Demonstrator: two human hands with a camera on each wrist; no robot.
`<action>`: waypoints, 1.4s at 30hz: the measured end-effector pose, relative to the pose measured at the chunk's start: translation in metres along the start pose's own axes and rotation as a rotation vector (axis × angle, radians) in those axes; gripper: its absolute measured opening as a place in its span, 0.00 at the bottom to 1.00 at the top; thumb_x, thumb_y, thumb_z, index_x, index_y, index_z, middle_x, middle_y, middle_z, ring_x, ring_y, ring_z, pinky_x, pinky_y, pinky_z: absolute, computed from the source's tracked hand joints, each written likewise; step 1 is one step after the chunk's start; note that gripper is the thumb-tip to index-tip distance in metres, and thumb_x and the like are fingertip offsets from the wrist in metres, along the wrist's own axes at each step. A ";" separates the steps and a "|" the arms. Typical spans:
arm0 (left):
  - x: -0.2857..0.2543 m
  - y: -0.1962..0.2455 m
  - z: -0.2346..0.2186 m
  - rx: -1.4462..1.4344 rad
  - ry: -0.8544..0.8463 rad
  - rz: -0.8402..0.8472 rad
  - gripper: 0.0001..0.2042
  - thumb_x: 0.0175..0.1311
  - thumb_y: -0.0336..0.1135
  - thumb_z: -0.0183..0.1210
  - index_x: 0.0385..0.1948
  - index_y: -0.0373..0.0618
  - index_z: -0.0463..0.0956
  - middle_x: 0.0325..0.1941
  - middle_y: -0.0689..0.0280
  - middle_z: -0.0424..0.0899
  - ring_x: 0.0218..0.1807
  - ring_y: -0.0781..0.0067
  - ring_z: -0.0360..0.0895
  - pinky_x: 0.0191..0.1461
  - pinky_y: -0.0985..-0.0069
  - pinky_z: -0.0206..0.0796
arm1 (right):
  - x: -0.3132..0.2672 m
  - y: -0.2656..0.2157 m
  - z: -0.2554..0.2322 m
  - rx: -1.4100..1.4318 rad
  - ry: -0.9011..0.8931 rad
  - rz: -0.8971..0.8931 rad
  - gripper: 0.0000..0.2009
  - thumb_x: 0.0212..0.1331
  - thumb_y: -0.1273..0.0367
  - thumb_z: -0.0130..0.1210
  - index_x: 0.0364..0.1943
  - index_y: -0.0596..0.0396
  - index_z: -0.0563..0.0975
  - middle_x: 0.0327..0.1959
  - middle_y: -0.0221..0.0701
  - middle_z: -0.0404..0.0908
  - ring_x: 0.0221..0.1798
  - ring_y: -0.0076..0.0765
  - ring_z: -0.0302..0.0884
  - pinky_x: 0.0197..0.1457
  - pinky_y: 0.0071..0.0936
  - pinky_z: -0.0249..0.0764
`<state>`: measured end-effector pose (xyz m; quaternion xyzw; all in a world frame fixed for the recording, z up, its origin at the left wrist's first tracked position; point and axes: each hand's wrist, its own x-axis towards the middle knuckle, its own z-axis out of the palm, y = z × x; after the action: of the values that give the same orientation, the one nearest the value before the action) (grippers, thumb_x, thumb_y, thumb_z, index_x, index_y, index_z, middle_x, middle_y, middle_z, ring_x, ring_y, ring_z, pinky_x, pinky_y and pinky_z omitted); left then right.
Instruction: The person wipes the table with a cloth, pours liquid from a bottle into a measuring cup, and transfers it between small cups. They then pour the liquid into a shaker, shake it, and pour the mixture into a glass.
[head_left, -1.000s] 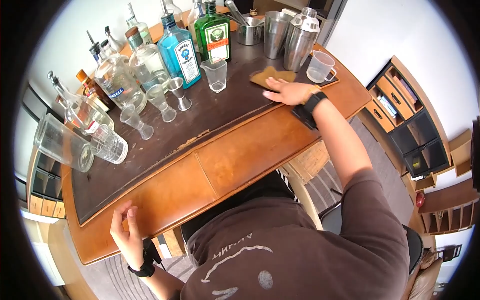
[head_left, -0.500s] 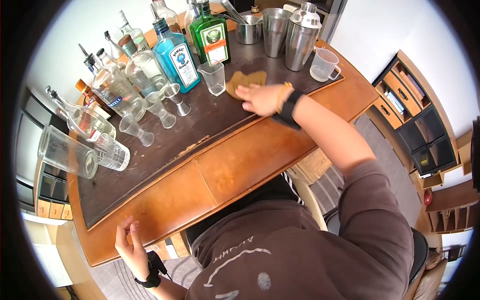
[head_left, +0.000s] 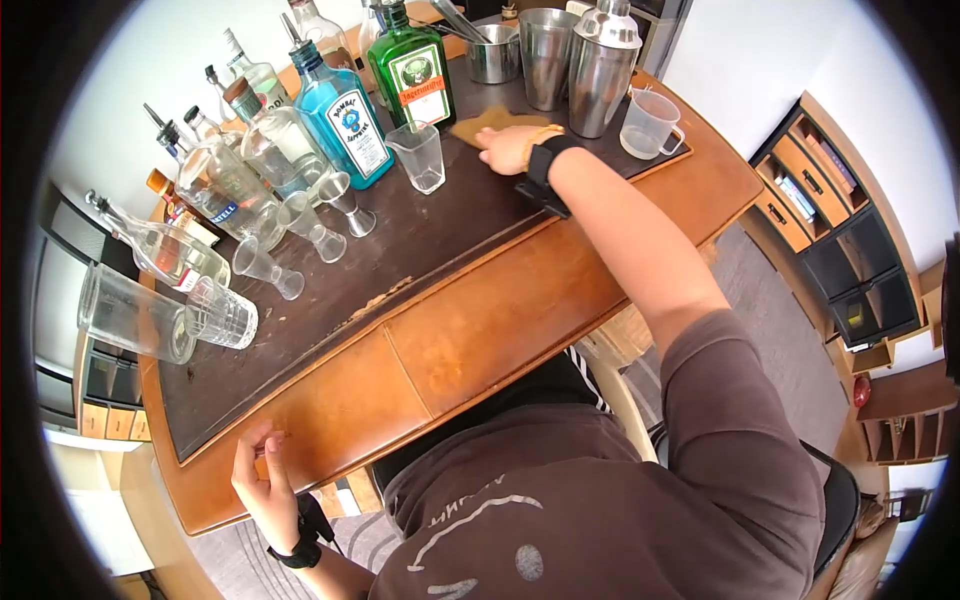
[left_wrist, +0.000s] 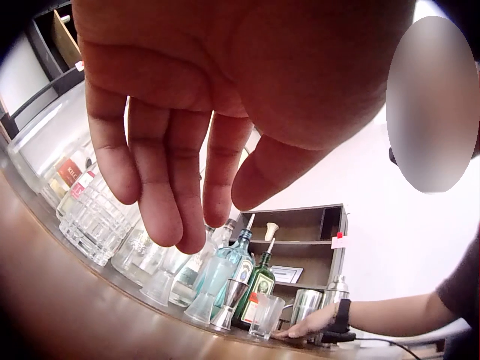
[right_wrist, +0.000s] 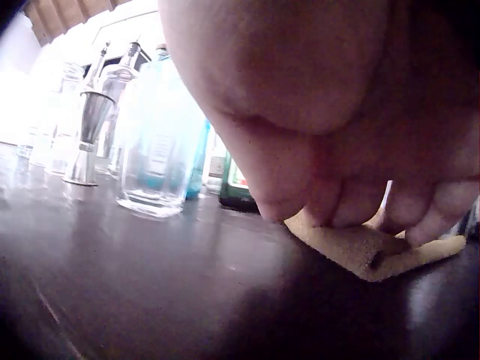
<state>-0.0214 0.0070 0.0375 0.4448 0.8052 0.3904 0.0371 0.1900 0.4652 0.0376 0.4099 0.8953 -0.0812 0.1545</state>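
Observation:
My right hand point(head_left: 514, 150) presses a tan cloth point(head_left: 476, 127) flat on the dark tabletop, between the small spouted glass point(head_left: 424, 168) and the metal shaker point(head_left: 603, 85). In the right wrist view, the fingers lie over the cloth point(right_wrist: 352, 251), whose folded edge sticks out from beneath them. The green bottle point(head_left: 415, 80) stands just behind the spouted glass. My left hand point(head_left: 268, 485) is held over the table's near left edge, holding nothing. Its fingers point(left_wrist: 156, 187) hang relaxed and slightly bent in the left wrist view.
Several bottles, among them a blue one point(head_left: 350, 125), line the back left. Nearer stand jiggers point(head_left: 350, 208), a cut-glass tumbler point(head_left: 222, 315) and a tall glass point(head_left: 135, 315). At the right are a metal tin point(head_left: 546, 62) and a plastic measuring cup point(head_left: 648, 128).
My right hand has slid the cloth left from beside the shaker toward the spouted glass, then farther back on the table. The left hand has hardly moved.

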 end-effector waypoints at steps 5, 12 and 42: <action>0.000 0.002 -0.002 0.049 -0.018 -0.018 0.11 0.71 0.32 0.52 0.44 0.33 0.77 0.35 0.59 0.84 0.40 0.70 0.81 0.49 0.75 0.69 | -0.038 -0.027 0.026 -0.051 0.075 -0.180 0.25 0.62 0.69 0.40 0.64 0.59 0.66 0.72 0.42 0.60 0.67 0.52 0.67 0.67 0.43 0.66; 0.014 -0.003 0.006 0.067 -0.061 0.004 0.09 0.72 0.31 0.51 0.44 0.35 0.76 0.33 0.61 0.82 0.39 0.72 0.80 0.48 0.77 0.69 | -0.130 -0.025 0.075 -0.056 0.457 -0.249 0.24 0.67 0.55 0.47 0.58 0.61 0.72 0.63 0.40 0.74 0.56 0.52 0.77 0.58 0.41 0.74; 0.010 -0.019 -0.001 0.021 -0.004 0.048 0.10 0.72 0.31 0.51 0.45 0.34 0.77 0.35 0.59 0.83 0.38 0.70 0.80 0.47 0.74 0.70 | -0.238 0.122 0.076 0.453 0.578 0.258 0.17 0.59 0.56 0.59 0.31 0.59 0.84 0.27 0.43 0.83 0.33 0.50 0.82 0.41 0.37 0.77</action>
<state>-0.0415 0.0081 0.0285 0.4653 0.7981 0.3820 0.0247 0.4450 0.3556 0.0457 0.5489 0.8023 -0.1381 -0.1895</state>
